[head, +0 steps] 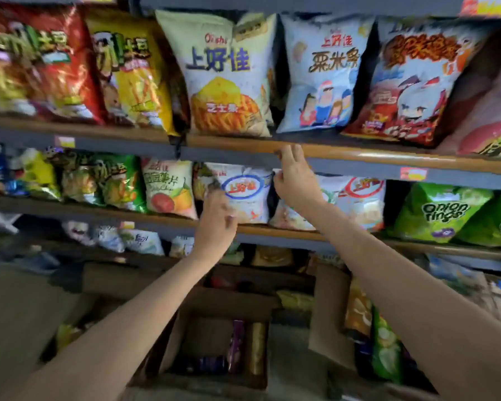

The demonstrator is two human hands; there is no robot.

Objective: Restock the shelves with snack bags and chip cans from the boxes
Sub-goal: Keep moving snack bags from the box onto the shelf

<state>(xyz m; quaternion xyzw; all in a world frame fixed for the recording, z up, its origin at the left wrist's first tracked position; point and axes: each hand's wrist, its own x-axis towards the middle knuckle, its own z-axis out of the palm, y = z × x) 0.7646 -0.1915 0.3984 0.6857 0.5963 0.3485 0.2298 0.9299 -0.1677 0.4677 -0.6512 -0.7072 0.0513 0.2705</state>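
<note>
At the middle shelf [156,219], both hands' fingers hang loosely spread before a white snack bag [248,198].

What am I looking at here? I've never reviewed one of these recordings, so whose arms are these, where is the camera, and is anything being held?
There is no machine: a person wears one wide-angle camera on the head, so this single view looks forward and down along their own bare arms at store shelves.

The left hand reaches to a white snack bag with a blue oval on the middle shelf; the blur hides whether it grips the bag. The right hand is raised beside it, fingers straight, tips at the front edge of the upper shelf, and its thumb seems to touch a neighbouring white bag with a red oval.

Larger bags stand on the upper shelf, and green onion rings bags stand to the right. Below, on the floor, an open cardboard box holds more stock, too dark to identify.
</note>
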